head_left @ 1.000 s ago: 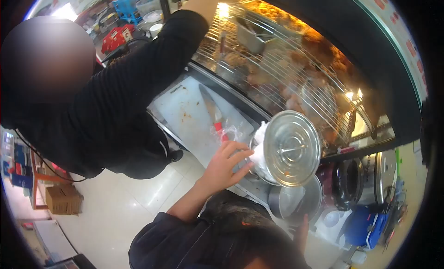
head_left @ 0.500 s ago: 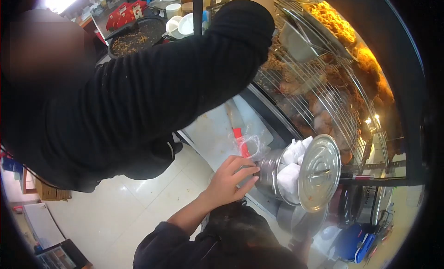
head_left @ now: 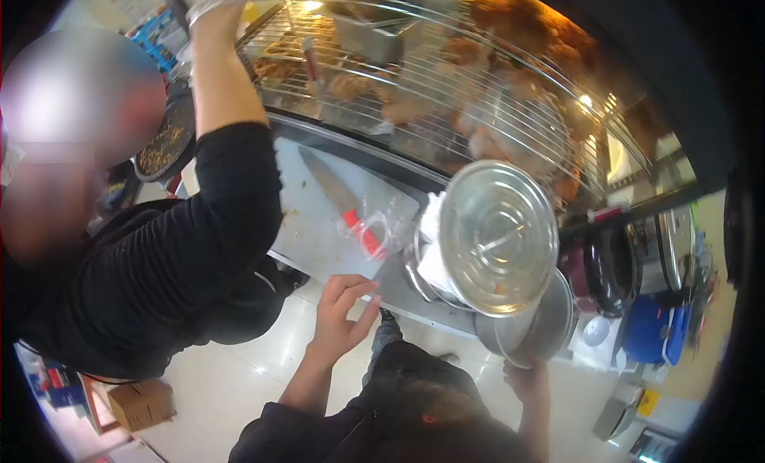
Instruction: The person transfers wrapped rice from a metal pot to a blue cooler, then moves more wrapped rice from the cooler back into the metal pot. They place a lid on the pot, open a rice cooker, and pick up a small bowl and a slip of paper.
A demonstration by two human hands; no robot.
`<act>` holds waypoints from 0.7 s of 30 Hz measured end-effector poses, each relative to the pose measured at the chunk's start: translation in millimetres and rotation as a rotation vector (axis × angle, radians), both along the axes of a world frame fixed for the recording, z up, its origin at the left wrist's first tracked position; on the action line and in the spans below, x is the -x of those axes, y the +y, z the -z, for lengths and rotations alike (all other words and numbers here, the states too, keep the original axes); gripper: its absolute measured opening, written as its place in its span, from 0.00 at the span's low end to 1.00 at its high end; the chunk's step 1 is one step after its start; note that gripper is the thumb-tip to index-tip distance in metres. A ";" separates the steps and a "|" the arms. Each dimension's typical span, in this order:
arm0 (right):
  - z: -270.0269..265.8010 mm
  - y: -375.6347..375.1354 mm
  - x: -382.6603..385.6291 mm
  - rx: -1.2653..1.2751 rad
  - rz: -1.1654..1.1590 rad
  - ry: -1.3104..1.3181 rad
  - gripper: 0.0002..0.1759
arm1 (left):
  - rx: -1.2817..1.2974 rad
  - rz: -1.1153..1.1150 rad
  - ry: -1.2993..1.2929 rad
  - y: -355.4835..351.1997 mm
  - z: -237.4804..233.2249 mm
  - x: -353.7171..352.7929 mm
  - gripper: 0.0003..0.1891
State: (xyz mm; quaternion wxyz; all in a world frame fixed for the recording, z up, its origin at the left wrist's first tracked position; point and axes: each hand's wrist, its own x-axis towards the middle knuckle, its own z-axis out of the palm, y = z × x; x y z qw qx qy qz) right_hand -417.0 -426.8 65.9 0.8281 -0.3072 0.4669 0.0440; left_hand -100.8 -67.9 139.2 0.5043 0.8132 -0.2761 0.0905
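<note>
My left hand (head_left: 344,315) is above the counter's front edge, its fingers curved and apart from the thumb, with nothing in them. Just beyond it, a knife (head_left: 362,233) with a red handle lies on the white cutting board (head_left: 307,224), crumpled clear plastic around the handle. My right hand (head_left: 527,381) is at the lower rim of a grey metal pot (head_left: 550,327), its fingers closed on it and partly hidden. Beside that pot, a metal container holds white bundles (head_left: 434,264). A round metal lid (head_left: 500,238) rests tilted over them.
A co-worker's arm in a black sleeve (head_left: 183,240) reaches from the left, a clear glove on the hand (head_left: 219,1). Behind the counter, a warm-lit display case has wire racks (head_left: 446,96) with browned food. A dark cooker (head_left: 613,268) and blue box (head_left: 653,331) stand at right.
My left hand has moved away from the metal container, left in view. The co-worker's arm has swung left, uncovering the knife and cutting board. My view has shifted, and my right hand shows more clearly.
</note>
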 end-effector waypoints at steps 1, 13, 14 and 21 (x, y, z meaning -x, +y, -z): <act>-12.8 14.5 -11.7 0.029 0.147 0.094 0.36 | -0.026 0.005 -0.021 -7.1 -5.1 4.3 0.14; -31.3 9.8 191.8 0.338 0.010 -0.166 0.33 | -0.096 -0.001 -0.133 -109.5 -56.2 172.9 0.12; -26.0 1.5 209.1 0.346 0.034 -0.153 0.33 | -0.016 0.105 -0.072 -123.1 -61.3 191.6 0.12; -7.0 -39.7 277.4 0.549 0.141 -0.052 0.27 | 0.524 1.408 0.332 -244.4 -162.6 331.8 0.23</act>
